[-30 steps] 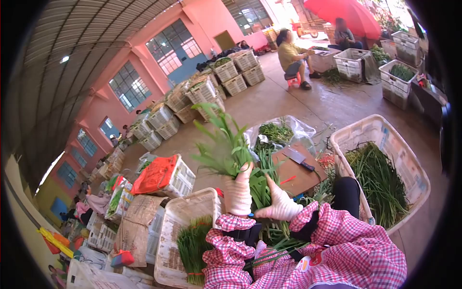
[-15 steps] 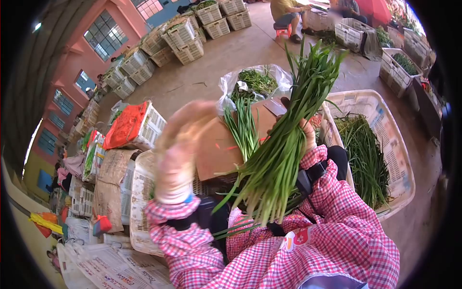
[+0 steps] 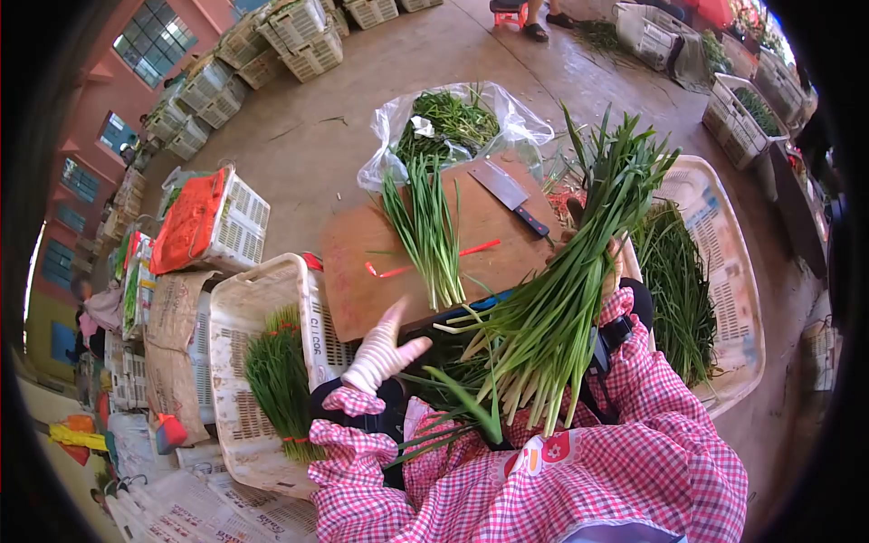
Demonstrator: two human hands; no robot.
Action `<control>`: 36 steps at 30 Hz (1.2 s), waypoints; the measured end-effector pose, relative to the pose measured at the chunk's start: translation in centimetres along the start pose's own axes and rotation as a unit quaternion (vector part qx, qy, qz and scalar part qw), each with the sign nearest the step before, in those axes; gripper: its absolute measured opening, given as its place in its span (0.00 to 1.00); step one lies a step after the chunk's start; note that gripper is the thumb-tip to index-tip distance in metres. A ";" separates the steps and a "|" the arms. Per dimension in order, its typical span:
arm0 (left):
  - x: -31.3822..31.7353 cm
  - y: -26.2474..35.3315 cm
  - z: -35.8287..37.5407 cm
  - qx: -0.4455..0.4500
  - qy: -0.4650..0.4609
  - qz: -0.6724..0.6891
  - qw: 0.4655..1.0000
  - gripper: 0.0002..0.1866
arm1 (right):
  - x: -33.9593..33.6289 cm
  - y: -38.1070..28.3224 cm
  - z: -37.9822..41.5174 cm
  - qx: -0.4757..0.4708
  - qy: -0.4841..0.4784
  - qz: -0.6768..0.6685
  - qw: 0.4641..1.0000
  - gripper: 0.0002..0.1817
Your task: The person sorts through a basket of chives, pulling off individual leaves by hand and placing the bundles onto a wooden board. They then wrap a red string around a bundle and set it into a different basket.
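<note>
My right hand (image 3: pixel 619 264) is wrapped round a large bunch of garlic chives (image 3: pixel 561 299), held tilted above my lap with the pale stem ends toward me. The leaves hide part of its fingers. My left hand (image 3: pixel 385 351), in a striped glove, has its fingers spread and holds nothing. It is near the front edge of a wooden board (image 3: pixel 353 262). On the board lie a smaller bundle of chives (image 3: pixel 425 231), a red strip (image 3: pixel 480 247) passing by its stems, and a cleaver (image 3: pixel 502 187) with a dark handle.
A white crate (image 3: pixel 237 434) on my left holds tied chives; another crate (image 3: pixel 738 317) on my right holds loose ones. A clear plastic bag (image 3: pixel 525 118) with greens stands beyond the board. An orange-covered crate (image 3: pixel 244 217) and stacked crates (image 3: pixel 312 59) stand further left.
My left hand has come down from its blurred, raised position over the board. The bunch in my right hand has shifted slightly right. The view has tilted downward, showing more of the board and left crate.
</note>
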State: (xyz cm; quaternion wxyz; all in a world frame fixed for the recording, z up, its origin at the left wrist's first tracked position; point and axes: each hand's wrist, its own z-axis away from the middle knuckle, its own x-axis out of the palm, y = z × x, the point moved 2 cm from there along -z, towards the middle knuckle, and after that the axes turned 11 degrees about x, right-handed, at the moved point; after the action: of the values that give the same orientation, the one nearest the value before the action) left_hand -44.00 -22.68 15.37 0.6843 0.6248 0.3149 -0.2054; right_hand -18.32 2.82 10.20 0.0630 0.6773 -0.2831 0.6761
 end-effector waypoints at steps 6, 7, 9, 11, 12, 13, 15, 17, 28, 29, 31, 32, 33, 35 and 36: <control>2.1 7.8 -3.0 0.179 -0.037 -0.183 0.966 0.47 | 1.0 -0.1 1.2 -0.007 0.069 0.036 0.997 0.34; 2.6 8.3 -3.3 0.195 -0.052 -0.193 0.960 0.46 | 1.0 0.0 1.3 -0.014 0.098 0.029 0.995 0.34; 4.3 7.5 -3.6 0.240 -0.074 -0.200 0.947 0.37 | 0.3 0.4 1.3 0.003 0.040 0.012 0.999 0.32; 4.1 8.4 -4.0 0.089 -0.244 -0.057 0.964 0.22 | -2.8 -0.1 1.9 -0.101 0.071 0.063 0.990 0.28; 5.5 7.1 -3.3 0.036 -0.179 0.125 0.975 0.19 | -0.4 0.4 2.2 -0.094 0.072 0.029 0.993 0.25; 7.4 5.1 -2.1 -0.019 -0.107 0.303 0.947 0.18 | -3.4 0.3 2.1 -0.059 0.021 0.023 0.998 0.29; 9.0 3.8 -1.0 -0.003 -0.101 0.308 0.946 0.19 | 0.8 0.8 2.1 -0.043 0.049 0.011 0.998 0.36; 9.6 3.0 -0.5 -0.005 -0.083 0.286 0.955 0.20 | 1.4 1.3 2.0 -0.017 0.072 0.003 0.997 0.42; 2.8 3.0 -3.6 0.104 -0.024 0.345 0.933 0.40 | 6.5 3.3 -9.4 0.143 0.109 0.098 0.979 0.24; 2.2 1.4 -3.9 0.052 -0.046 0.339 0.938 0.41 | 7.2 3.9 -11.4 0.171 0.114 0.089 0.975 0.24; 0.9 0.0 -4.9 0.038 -0.033 0.454 0.889 0.41 | 7.0 5.7 -16.2 0.200 0.078 0.127 0.968 0.21; 0.7 -1.0 -5.3 0.035 -0.002 0.473 0.881 0.41 | 5.9 6.5 -18.3 0.219 0.109 0.149 0.958 0.20; 1.0 -2.9 -5.5 0.011 0.011 0.478 0.878 0.41 | 4.9 7.3 -20.2 0.237 0.138 0.170 0.946 0.19; 1.4 -5.3 -6.3 0.012 0.080 0.472 0.878 0.40 | 5.1 9.3 -23.4 0.266 0.183 0.213 0.922 0.18; 2.0 -6.7 -6.5 0.005 0.078 0.478 0.875 0.40 | 3.8 10.3 -25.0 0.286 0.192 0.199 0.917 0.17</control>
State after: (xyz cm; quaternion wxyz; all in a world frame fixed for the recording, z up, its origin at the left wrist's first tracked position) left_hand -48.21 -16.98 9.00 0.6690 0.7169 0.0291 0.1942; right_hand -45.44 4.81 12.65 -0.2163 0.4533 -0.1893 0.8438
